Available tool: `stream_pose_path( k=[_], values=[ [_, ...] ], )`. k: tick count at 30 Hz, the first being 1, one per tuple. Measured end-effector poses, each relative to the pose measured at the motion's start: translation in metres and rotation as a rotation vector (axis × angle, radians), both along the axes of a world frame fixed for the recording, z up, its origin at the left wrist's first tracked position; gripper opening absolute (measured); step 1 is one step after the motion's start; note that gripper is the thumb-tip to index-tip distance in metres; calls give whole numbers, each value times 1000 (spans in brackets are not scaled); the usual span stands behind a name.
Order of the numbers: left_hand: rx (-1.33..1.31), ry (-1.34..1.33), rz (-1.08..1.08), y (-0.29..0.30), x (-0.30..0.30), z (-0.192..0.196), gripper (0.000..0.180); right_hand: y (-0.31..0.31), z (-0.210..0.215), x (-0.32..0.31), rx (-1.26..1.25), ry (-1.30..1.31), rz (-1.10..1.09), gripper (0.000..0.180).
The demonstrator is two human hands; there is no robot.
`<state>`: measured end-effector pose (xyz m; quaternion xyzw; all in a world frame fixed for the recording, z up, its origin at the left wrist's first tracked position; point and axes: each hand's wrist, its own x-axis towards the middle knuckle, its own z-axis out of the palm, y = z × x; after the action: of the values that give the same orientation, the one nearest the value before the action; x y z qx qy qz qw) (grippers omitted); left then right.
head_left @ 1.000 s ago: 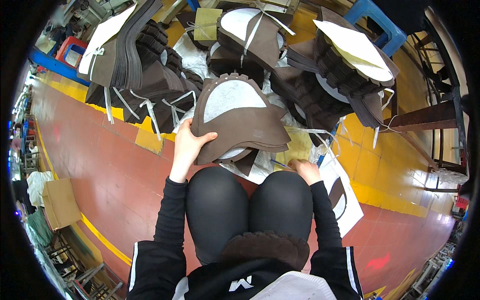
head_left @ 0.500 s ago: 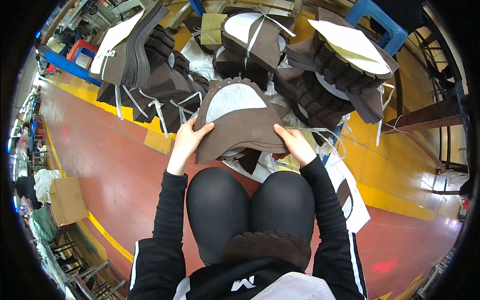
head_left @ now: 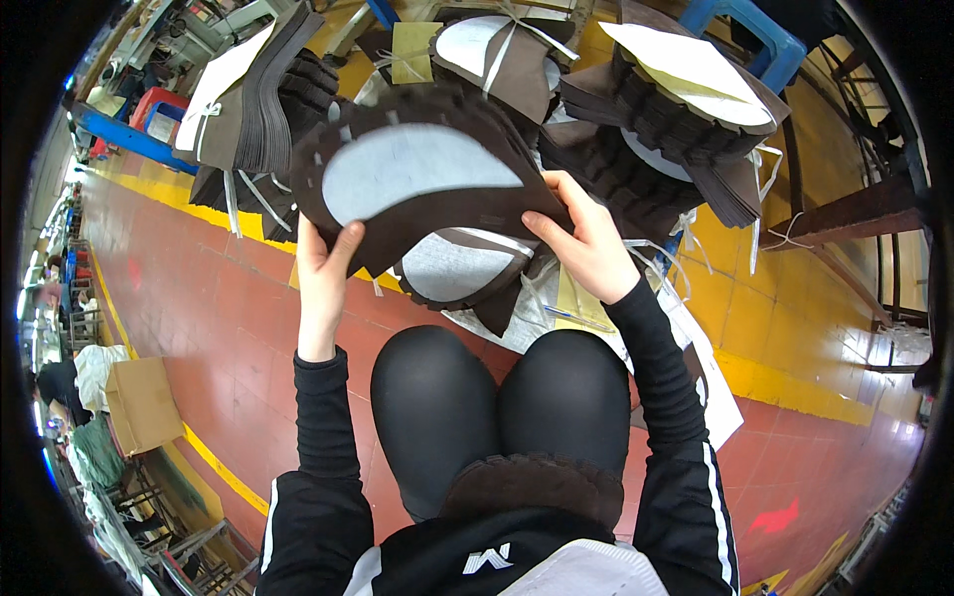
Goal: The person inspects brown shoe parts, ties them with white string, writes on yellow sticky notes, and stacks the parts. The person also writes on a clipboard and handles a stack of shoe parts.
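Note:
Between my two hands a dark brown cut panel (head_left: 442, 206) with a notched far edge is held up, a pale grey patch (head_left: 407, 167) on its face. My left hand (head_left: 323, 283) grips its near left corner, thumb on top. At the right corner my right hand (head_left: 586, 243) pinches it the same way. Whether it is one layer or several, I cannot tell. Just beneath it lies another brown piece with a grey patch (head_left: 452, 268), crossed by a white tie. A brown notched piece (head_left: 537, 485) rests on my lap.
Tied stacks of brown panels surround the work: one at left (head_left: 263, 99), one at the back (head_left: 497, 60), one at right (head_left: 686, 109) topped with paper. A pen (head_left: 579, 318) lies near my right knee. A blue stool (head_left: 765, 45) stands behind; a cardboard box (head_left: 142, 402) sits far left.
My hands have raised the brown panel and shifted it left, turning it. The tied piece with the grey patch and the pen below now show.

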<state>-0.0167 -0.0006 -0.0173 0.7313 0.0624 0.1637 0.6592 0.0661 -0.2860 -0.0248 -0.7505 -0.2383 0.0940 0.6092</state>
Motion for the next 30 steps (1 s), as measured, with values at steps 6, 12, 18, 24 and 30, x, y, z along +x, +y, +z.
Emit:
stream_pose_path(
  k=[6, 12, 18, 24, 30],
  values=[
    [225, 78, -224, -3, 7, -37, 76, 27, -24, 1, 164, 44, 72, 61],
    [206, -121, -133, -24, 16, -42, 80, 25, -24, 0, 97, -55, 16, 51],
    [74, -17, -212, 12, 11, -61, 41, 23, -37, 0, 8, -195, 47, 58],
    [10, -91, -41, 8, 1, -59, 37, -46, -41, -18, -863, -743, -353, 74],
    [-554, -213, -183, 34, -10, -63, 41, -100, -43, -16, -760, -656, -400, 12]
  ],
)
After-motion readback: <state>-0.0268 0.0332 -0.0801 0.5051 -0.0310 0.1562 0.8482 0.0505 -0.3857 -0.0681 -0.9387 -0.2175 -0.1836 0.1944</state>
